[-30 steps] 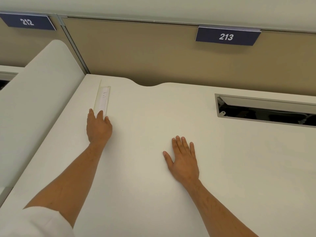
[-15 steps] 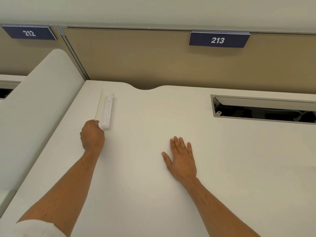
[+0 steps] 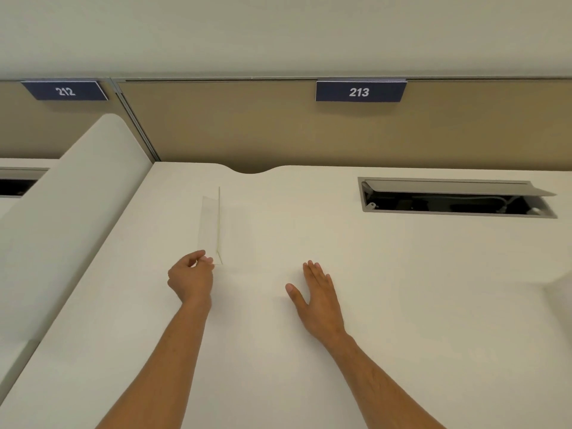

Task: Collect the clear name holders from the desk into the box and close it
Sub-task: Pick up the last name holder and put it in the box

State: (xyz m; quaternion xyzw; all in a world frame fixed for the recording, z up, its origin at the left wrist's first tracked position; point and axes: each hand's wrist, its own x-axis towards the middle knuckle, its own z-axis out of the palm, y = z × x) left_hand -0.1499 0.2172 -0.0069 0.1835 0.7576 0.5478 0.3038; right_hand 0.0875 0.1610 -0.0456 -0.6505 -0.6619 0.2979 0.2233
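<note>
A clear name holder point(image 3: 210, 224), long and folded along one edge, stands up off the white desk point(image 3: 402, 305) left of centre. My left hand point(image 3: 192, 278) pinches its near end between thumb and fingertips. My right hand point(image 3: 318, 297) lies flat on the desk to the right, fingers straight, holding nothing. No box is in view.
A white rounded side partition point(image 3: 71, 205) borders the desk on the left. A beige back panel carries number plates 212 point(image 3: 65, 91) and 213 point(image 3: 359, 92). An open cable hatch point(image 3: 455, 198) is cut into the desk at the back right.
My left hand went from resting on the holder's near end to pinching it, and the holder has lifted off the desk and shifted right and nearer. My right hand stayed flat.
</note>
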